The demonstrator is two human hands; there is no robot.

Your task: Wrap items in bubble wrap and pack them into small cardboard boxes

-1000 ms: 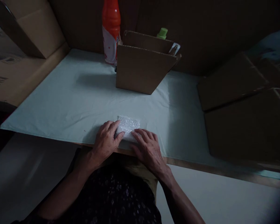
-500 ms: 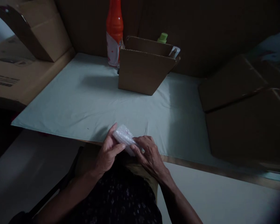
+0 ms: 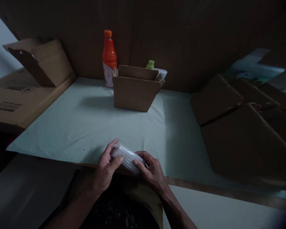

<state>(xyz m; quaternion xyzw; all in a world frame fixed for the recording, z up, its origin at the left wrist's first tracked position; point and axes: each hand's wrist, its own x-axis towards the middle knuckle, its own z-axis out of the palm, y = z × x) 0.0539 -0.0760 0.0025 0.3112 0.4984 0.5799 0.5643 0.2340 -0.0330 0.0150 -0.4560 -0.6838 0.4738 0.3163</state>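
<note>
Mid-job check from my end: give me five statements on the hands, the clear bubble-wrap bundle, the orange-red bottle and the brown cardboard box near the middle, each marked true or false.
1. The left hand and the right hand both grip the clear bubble-wrap bundle. True.
2. The orange-red bottle with a pale label is to the left of the brown cardboard box near the middle. True.
3. The bottle lies on its side. False: it stands upright.
4. The box is closed on top. False: its top is open.
5. The pale green cloth extends beneath the box. True.
</note>
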